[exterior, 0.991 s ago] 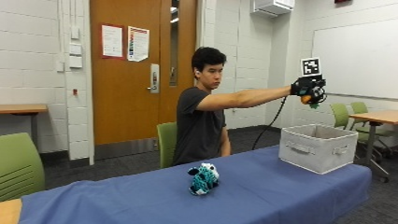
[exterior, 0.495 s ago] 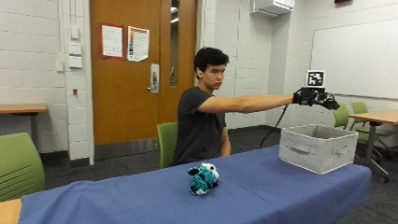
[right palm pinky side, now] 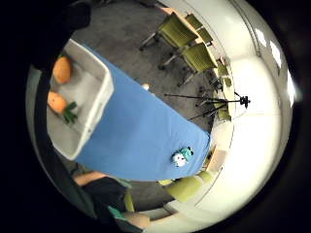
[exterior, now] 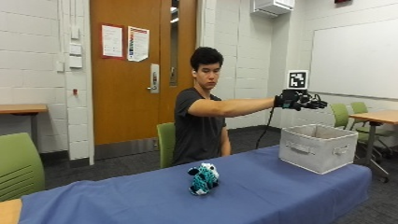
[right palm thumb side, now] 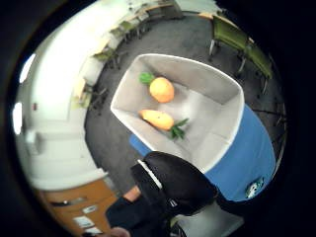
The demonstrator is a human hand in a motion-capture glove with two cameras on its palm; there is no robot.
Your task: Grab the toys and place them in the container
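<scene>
Room is evenly lit from overhead; only soft shadows are seen under the plush toy [exterior: 203, 178] on the worktop [exterior: 267, 196]. Outside view is slightly soft. Both palm views are heavily bent at the edges and ringed in black. Wall [right palm pinky side: 262, 121] is washed out by glare. Container [right palm thumb side: 197, 106] interior is brightly lit.

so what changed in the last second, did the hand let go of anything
Yes. A second ago the gloved right hand held an orange toy above the container; now it holds nothing and two orange toys lie inside. The arm lowered slightly but is still stretched over the container. The teal plush toy on the blue tablecloth has not moved.
</scene>
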